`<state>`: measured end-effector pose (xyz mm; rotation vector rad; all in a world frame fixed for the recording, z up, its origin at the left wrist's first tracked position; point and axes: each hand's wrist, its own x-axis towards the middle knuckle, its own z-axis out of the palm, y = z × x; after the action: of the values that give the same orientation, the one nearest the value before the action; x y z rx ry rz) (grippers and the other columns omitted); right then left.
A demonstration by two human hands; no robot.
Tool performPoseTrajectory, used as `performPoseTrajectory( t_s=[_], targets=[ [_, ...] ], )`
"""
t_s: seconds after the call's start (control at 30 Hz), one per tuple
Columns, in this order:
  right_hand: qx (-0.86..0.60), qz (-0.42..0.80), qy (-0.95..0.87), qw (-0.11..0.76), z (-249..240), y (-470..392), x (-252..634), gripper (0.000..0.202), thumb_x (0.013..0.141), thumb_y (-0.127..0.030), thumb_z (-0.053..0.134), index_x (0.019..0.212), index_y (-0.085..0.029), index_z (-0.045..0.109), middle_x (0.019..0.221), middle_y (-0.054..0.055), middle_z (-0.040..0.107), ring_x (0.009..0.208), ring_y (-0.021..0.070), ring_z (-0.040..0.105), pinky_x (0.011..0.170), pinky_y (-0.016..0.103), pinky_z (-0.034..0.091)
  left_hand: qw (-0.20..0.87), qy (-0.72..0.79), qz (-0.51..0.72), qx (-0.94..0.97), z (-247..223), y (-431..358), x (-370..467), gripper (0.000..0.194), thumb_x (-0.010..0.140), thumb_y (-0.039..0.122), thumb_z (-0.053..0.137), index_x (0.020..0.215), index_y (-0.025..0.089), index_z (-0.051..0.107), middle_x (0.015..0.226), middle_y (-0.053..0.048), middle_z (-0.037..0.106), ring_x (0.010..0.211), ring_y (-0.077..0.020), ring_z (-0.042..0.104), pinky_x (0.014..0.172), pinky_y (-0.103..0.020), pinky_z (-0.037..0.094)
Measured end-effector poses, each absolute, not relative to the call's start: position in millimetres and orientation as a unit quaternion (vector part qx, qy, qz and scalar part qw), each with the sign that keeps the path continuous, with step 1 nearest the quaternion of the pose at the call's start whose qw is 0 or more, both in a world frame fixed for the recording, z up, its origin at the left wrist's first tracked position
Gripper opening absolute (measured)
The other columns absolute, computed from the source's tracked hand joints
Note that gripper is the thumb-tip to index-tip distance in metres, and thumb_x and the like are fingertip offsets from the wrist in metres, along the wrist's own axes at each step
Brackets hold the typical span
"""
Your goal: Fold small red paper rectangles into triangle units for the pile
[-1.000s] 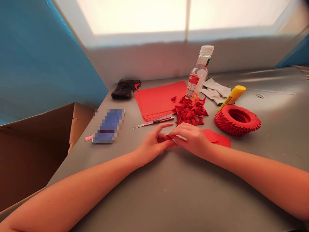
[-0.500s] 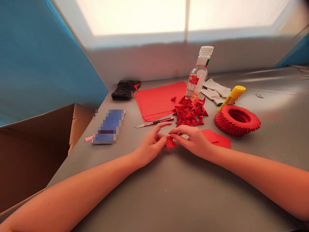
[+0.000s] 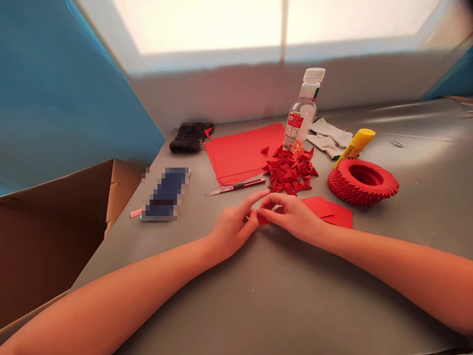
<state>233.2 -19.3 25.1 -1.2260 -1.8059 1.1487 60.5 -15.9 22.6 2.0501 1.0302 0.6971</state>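
A small piece of red paper (image 3: 263, 220) is pinched between my two hands just above the grey table. My left hand (image 3: 236, 224) grips its left side with thumb and fingertips. On the other side, my right hand (image 3: 288, 212) holds it with thumb and index finger; the fingers cover most of the paper. Right behind my hands lies a heap of folded red paper triangles (image 3: 290, 170). Cut red paper pieces (image 3: 336, 214) rest beside my right hand. A utility knife (image 3: 234, 187) lies beyond my left hand.
A stack of red sheets (image 3: 244, 150), a bottle (image 3: 299, 118), white gloves (image 3: 328, 138) and a dark cloth (image 3: 190, 138) lie farther back. At right, a yellow glue stick (image 3: 356, 145) leans by a red paper ring (image 3: 364, 190). A phone (image 3: 166, 195) and cardboard box (image 3: 114, 197) are left.
My hands have come closer together, and the fingers have closed further over the red paper, so less of it shows. The other things lie as before.
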Motion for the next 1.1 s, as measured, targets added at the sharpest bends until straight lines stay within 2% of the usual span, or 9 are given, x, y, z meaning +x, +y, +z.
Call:
performPoseTrajectory(
  t_s=[0.13, 0.27, 0.4, 0.63, 0.73, 0.83, 0.93, 1.03, 1.1],
  targets=[
    [-0.470, 0.403, -0.709, 0.338, 26, -20, 233, 0.011, 0.081, -0.026, 0.051, 0.076, -0.018, 0.057, 0.073, -0.001, 0.062, 0.066, 0.0118, 0.057, 0.057, 0.022, 0.045, 0.360, 0.411, 0.272, 0.792, 20, -17, 61, 0.048, 0.085, 0.021, 0.037, 0.132, 0.029, 0.034, 0.067, 0.005, 0.058, 0.058, -0.0076, 0.050, 0.065, -0.019, 0.041],
    [-0.443, 0.163, -0.797, 0.376, 21, -18, 236, 0.009, 0.081, -0.019, 0.053, 0.074, -0.018, 0.059, 0.074, 0.003, 0.061, 0.071, 0.0140, 0.054, 0.065, 0.026, 0.045, 0.500, 0.399, 0.298, 0.708, 21, -15, 64, 0.055, 0.084, 0.023, 0.042, 0.136, 0.030, 0.026, 0.075, 0.003, 0.063, 0.068, -0.0097, 0.058, 0.071, -0.023, 0.048],
    [-0.346, -0.055, -0.869, 0.350, 15, -16, 239, 0.013, 0.084, -0.017, 0.051, 0.074, -0.018, 0.060, 0.075, 0.005, 0.061, 0.074, 0.0155, 0.052, 0.069, 0.028, 0.044, 0.647, 0.360, 0.327, 0.588, 24, -12, 68, 0.062, 0.081, 0.020, 0.047, 0.137, 0.028, 0.023, 0.073, 0.003, 0.065, 0.076, -0.0134, 0.063, 0.074, -0.030, 0.051],
    [-0.283, -0.208, -0.888, 0.297, 13, -18, 238, 0.012, 0.081, -0.009, 0.051, 0.082, -0.012, 0.062, 0.080, 0.007, 0.064, 0.083, 0.0202, 0.055, 0.073, 0.034, 0.046, 0.738, 0.337, 0.363, 0.459, 23, -5, 66, 0.062, 0.076, 0.018, 0.056, 0.133, 0.024, 0.033, 0.070, 0.001, 0.066, 0.072, -0.0137, 0.063, 0.081, -0.036, 0.049],
    [-0.268, -0.182, -0.895, 0.306, 13, -20, 238, 0.014, 0.081, -0.008, 0.051, 0.088, -0.012, 0.063, 0.087, 0.007, 0.066, 0.092, 0.0211, 0.055, 0.084, 0.036, 0.044, 0.724, 0.349, 0.380, 0.459, 20, -4, 65, 0.056, 0.077, 0.026, 0.060, 0.129, 0.022, 0.040, 0.076, -0.002, 0.068, 0.078, -0.0168, 0.064, 0.080, -0.036, 0.050],
    [-0.302, -0.080, -0.871, 0.379, 17, -19, 240, 0.015, 0.082, -0.011, 0.051, 0.091, -0.016, 0.062, 0.086, 0.004, 0.068, 0.096, 0.0194, 0.056, 0.088, 0.036, 0.044, 0.697, 0.360, 0.392, 0.480, 18, -3, 65, 0.052, 0.077, 0.027, 0.062, 0.125, 0.020, 0.044, 0.078, -0.003, 0.069, 0.083, -0.0184, 0.065, 0.082, -0.036, 0.050],
    [-0.430, 0.112, -0.781, 0.440, 21, -15, 242, 0.015, 0.084, -0.021, 0.051, 0.093, -0.018, 0.062, 0.085, 0.003, 0.067, 0.086, 0.0168, 0.059, 0.074, 0.030, 0.049, 0.666, 0.376, 0.405, 0.501, 19, -3, 66, 0.048, 0.077, 0.027, 0.062, 0.122, 0.019, 0.047, 0.083, -0.005, 0.070, 0.086, -0.0194, 0.065, 0.083, -0.036, 0.050],
    [-0.502, 0.334, -0.687, 0.405, 21, -10, 243, 0.022, 0.083, -0.036, 0.051, 0.089, -0.018, 0.062, 0.083, 0.003, 0.066, 0.070, 0.0144, 0.059, 0.054, 0.024, 0.049, 0.630, 0.393, 0.411, 0.529, 19, -3, 67, 0.044, 0.078, 0.029, 0.060, 0.120, 0.020, 0.050, 0.086, -0.005, 0.071, 0.088, -0.0190, 0.065, 0.084, -0.036, 0.050],
    [-0.501, 0.410, -0.661, 0.380, 20, -9, 243, 0.024, 0.080, -0.039, 0.054, 0.081, -0.017, 0.063, 0.077, 0.002, 0.064, 0.063, 0.0128, 0.058, 0.052, 0.023, 0.047, 0.604, 0.411, 0.404, 0.551, 17, -3, 67, 0.040, 0.077, 0.031, 0.061, 0.115, 0.019, 0.055, 0.090, -0.004, 0.070, 0.087, -0.0180, 0.065, 0.085, -0.035, 0.049]
  ],
)
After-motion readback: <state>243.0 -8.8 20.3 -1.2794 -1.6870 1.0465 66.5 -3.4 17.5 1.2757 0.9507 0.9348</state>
